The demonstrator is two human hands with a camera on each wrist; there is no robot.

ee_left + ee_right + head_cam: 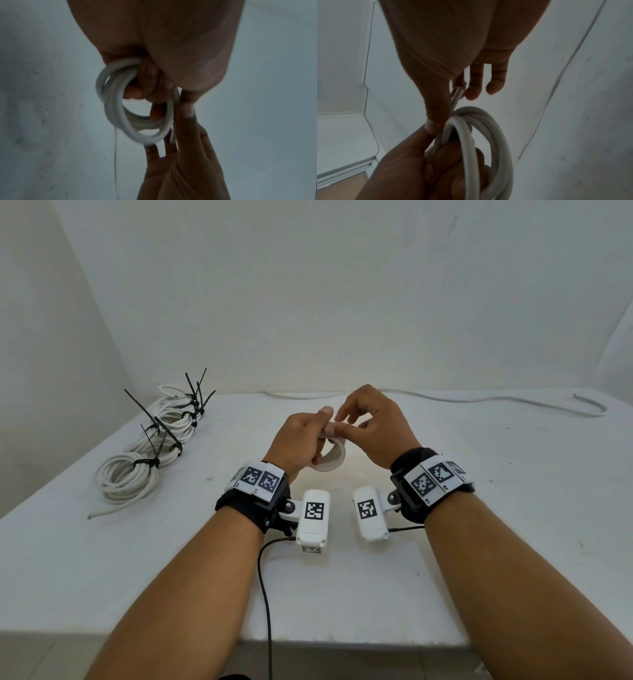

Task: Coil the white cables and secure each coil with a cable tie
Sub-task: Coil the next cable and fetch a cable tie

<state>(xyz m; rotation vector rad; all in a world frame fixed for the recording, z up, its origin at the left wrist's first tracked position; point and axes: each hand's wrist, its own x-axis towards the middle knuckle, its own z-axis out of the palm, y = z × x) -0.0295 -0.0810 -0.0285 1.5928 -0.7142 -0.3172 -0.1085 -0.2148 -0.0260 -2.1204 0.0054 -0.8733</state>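
Head view: left hand (296, 440) grips coil (330, 458), right hand (375, 428) touching.

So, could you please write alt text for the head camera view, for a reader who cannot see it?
Two hands hold a small white cable coil above a white table: the left hand grips it, the right hand pinches at its top. Finished coils with black cable ties lie at the left; a loose cable lies by the wall.

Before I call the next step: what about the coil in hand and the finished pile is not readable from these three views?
- Coil top, head view: hidden behind the left hand and right hand.
- Cable end, right wrist view: tip hidden between the fingers.
- Tie on this coil: none visible; hidden parts leave it unsure.
- Tied coils, head view: overlapping, count unclear.
- Loose cable: left end hidden behind the hands.
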